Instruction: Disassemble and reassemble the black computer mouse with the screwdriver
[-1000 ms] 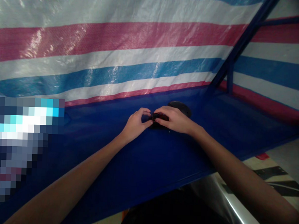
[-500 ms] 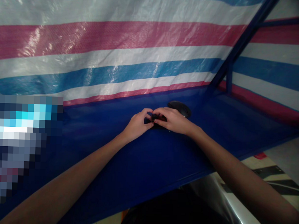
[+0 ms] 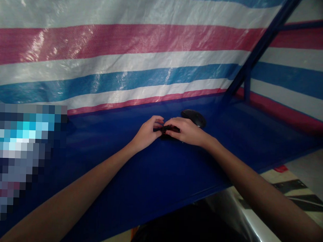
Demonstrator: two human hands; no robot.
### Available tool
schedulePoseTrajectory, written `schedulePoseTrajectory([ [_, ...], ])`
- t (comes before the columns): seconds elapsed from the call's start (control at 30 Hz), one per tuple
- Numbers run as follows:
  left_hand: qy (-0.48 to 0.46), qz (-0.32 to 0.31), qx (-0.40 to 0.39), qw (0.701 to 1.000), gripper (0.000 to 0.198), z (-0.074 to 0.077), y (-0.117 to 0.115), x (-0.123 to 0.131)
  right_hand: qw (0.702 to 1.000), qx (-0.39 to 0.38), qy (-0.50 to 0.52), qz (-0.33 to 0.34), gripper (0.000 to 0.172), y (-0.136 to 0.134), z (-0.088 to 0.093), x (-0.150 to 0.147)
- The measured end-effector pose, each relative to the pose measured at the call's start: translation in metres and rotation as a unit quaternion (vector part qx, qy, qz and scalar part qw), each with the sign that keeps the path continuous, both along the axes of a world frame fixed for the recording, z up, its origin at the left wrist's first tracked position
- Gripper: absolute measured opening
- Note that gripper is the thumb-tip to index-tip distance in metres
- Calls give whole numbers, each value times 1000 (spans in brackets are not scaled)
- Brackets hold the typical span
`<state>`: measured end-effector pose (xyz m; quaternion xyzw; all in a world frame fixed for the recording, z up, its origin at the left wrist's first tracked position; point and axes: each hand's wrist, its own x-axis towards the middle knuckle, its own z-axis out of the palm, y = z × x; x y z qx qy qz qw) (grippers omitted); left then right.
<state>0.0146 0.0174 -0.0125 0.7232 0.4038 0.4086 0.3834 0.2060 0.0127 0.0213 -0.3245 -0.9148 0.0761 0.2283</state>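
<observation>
Right hand (image 3: 189, 132) grips (partly hiding) a dark object (image 3: 167, 129); left hand (image 3: 146, 133) gapes beside; black mouse (image 3: 193, 117) behind.

striped sheeting (image 3: 127, 38) hangs behind a blue tabletop (image 3: 138, 183).

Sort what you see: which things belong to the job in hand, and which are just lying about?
Job in hand: small dark object, held by the right hand, near the left hand; blue tabletop.

Apparently lying about: black mouse-shaped thing behind the right hand; red item, lower right.
</observation>
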Motion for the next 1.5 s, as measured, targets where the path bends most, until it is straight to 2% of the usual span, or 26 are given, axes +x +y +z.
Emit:
schedulePoseTrajectory([
  [0.07,-39,-5,-41,998,44,0,2,-1,1000,2,-3,1,18,0,1,0],
  [0.13,-42,-13,-50,998,41,0,3,-1,1000,5,-16,4,19,-1,1,-1],
  [0.27,-20,-34,-28,999,33,2,2,1,999,10,-50,4,19,0,-1,-1],
  [0.5,-6,-19,-6,1000,28,-1,2,1,998,-6,-52,22,20,1,0,0],
  [0.8,77,-34,35,996,23,4,-4,2,998,-12,-64,-8,14,-3,6,-2],
  [0.97,101,-33,45,993,24,6,-4,2,999,-32,-28,-8,16,-3,10,2],
  [1.03,105,-26,52,993,25,6,-4,2,999,4,13,-45,19,0,13,9],
  [1.1,102,-20,55,993,27,6,-4,2,990,60,40,-123,21,6,13,19],
  [1.17,92,-19,50,994,28,5,-4,2,978,80,7,-194,26,14,10,30],
  [1.23,83,-21,44,995,30,5,-4,3,967,61,-66,-240,33,19,6,38],
  [1.33,79,-22,39,996,31,6,-4,3,957,24,-129,-258,37,23,2,44],
  [1.5,80,-24,42,996,31,6,-4,3,947,30,-127,-293,49,25,1,49],
])
